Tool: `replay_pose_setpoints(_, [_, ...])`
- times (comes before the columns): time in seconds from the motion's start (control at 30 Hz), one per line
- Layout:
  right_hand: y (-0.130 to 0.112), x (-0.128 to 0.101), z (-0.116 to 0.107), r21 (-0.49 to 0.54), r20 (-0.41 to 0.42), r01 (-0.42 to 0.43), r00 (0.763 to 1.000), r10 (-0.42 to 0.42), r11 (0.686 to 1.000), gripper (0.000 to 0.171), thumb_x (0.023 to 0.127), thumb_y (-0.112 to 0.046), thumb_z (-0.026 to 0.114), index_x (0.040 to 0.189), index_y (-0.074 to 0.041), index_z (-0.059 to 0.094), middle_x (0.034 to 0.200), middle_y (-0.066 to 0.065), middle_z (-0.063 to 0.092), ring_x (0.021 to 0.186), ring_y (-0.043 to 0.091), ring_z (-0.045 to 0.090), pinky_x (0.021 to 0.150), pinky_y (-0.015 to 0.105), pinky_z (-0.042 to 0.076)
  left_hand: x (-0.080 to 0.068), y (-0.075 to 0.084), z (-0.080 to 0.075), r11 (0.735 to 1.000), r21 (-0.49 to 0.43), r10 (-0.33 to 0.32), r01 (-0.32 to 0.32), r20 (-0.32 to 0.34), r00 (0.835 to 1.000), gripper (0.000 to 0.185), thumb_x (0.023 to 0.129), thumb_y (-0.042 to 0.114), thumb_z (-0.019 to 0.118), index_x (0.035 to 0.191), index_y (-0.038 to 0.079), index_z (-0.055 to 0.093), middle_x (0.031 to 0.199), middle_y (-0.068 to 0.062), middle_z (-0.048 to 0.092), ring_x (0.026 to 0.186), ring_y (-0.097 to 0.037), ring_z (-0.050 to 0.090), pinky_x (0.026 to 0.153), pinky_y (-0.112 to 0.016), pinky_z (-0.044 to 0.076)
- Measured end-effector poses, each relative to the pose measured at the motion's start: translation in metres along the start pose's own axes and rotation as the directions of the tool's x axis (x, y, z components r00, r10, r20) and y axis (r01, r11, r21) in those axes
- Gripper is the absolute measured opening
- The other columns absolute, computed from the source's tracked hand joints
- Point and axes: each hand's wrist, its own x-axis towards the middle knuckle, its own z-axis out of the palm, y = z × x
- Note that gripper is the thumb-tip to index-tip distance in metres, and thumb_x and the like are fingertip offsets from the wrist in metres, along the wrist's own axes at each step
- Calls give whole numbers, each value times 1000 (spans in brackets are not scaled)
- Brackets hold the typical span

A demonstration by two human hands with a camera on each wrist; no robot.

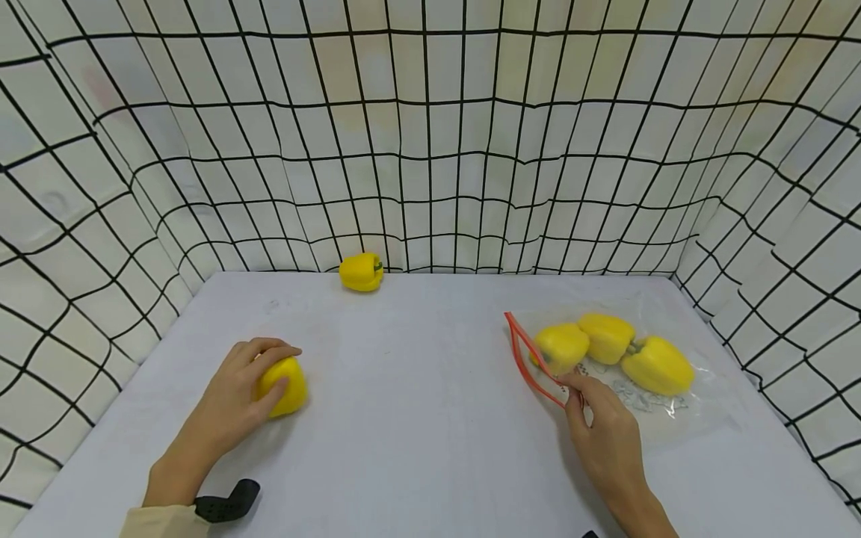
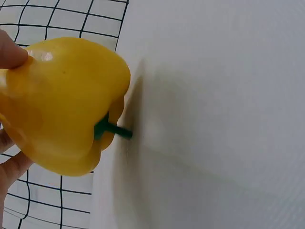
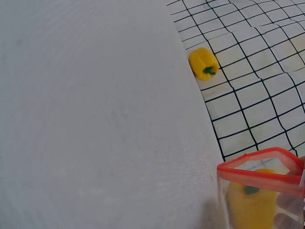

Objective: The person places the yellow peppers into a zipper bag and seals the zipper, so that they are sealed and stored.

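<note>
Well left of the bag [image 1: 655, 403], the left hand [image 1: 232, 400] is clamped round one pepper [image 1: 292, 386]. The right hand [image 1: 608, 437] pinches the bag's red rim [image 1: 516, 353]. Inside the bag lie three peppers [image 1: 607, 338]; beyond and left of it, a fifth pepper [image 1: 359, 273] sits by the gridded wall [image 1: 440, 134].

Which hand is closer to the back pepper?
Left. The left hand sits nearer, front-left of the back pepper; the right hand is farther, front-right, at the bag's red edge.
</note>
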Motion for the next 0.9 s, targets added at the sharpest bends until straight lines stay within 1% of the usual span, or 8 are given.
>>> replay_pose_setpoints(0.1, [1,0,0,-3,-3,1,1000,-1,1000,35,80,11,67,105,-13,72,99,1,72,80,8,57,74,9,45,0,1,1,996,-70,-58,57,-25,998,33,93,14,66,126,18,62,126,-4,57,121,-26,45,97,-46,39])
replay_pose_setpoints(0.2, [1,0,0,0,0,-1,1000,1,1000,35,80,11,66,105,-13,72,99,1,72,80,7,57,74,9,45,1,3,2,977,-156,-154,145,-47,987,33,97,19,62,130,21,60,131,-4,56,120,-20,47,102,-28,40])
replay_pose_setpoints(0.3, [0,0,0,-3,4,-6,1000,6,1000,36,80,11,67,106,-14,72,100,0,72,81,8,57,74,10,45,2,3,3,944,-234,-249,231,-52,967,35,99,25,59,134,21,58,134,-3,57,116,-5,47,91,-3,36])
replay_pose_setpoints(0.5, [-1,-1,0,-9,5,-8,1000,8,1000,38,79,12,68,106,-14,72,100,-1,72,80,9,58,72,12,47,3,4,2,863,-330,-399,382,16,917,42,101,40,52,139,22,54,141,-5,54,113,3,44,83,-3,40])
replay_pose_setpoints(0.6, [0,0,0,-4,4,-2,1000,2,1000,38,79,12,68,106,-14,72,99,-1,72,79,8,57,72,12,47,5,3,3,786,-440,-452,434,70,889,47,100,43,52,141,19,52,140,-1,52,111,2,50,84,-5,46])
replay_pose_setpoints(0.67, [0,0,0,0,5,1,1000,-1,1000,37,79,12,68,106,-14,72,98,-1,72,80,8,57,72,11,46,6,1,4,660,-588,-482,468,147,864,52,99,43,55,143,16,49,137,3,51,110,3,53,84,-8,51])
replay_pose_setpoints(0.83, [1,0,1,5,4,-4,1000,4,1000,35,80,11,67,105,-14,72,97,0,71,80,8,56,74,8,44,11,-4,6,128,-838,-490,530,411,769,61,98,38,58,149,15,35,132,14,42,109,-1,59,91,-19,55])
replay_pose_setpoints(0.9, [0,0,2,7,4,-3,1000,3,1000,35,80,11,68,105,-14,72,97,0,71,80,8,56,74,9,44,11,-4,8,-9,-838,-476,545,483,735,58,98,36,57,148,18,33,133,15,39,109,-4,59,95,-24,54])
